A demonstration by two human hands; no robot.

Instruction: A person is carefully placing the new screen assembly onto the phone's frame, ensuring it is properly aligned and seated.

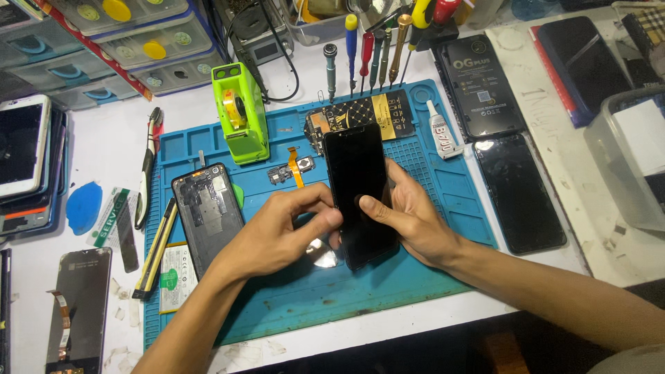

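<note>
A black phone screen panel (357, 173) lies lengthwise on the blue repair mat (443, 180), glass up. My right hand (412, 221) grips its lower right edge, thumb pressed on the glass. My left hand (284, 228) holds the lower left edge, fingers curled against the side. A round shiny disc (323, 255) peeks out beneath my left hand. An opened phone body (208, 211) with bare internals rests on the mat to the left.
A green tape dispenser (241, 111), a glue tube (442, 135), a flex cable part (294, 168) and a row of screwdrivers (367, 55) sit at the back. Another dark screen (519, 194) lies right of the mat. Phones (24, 145) stack at far left; a clear bin (627, 159) at right.
</note>
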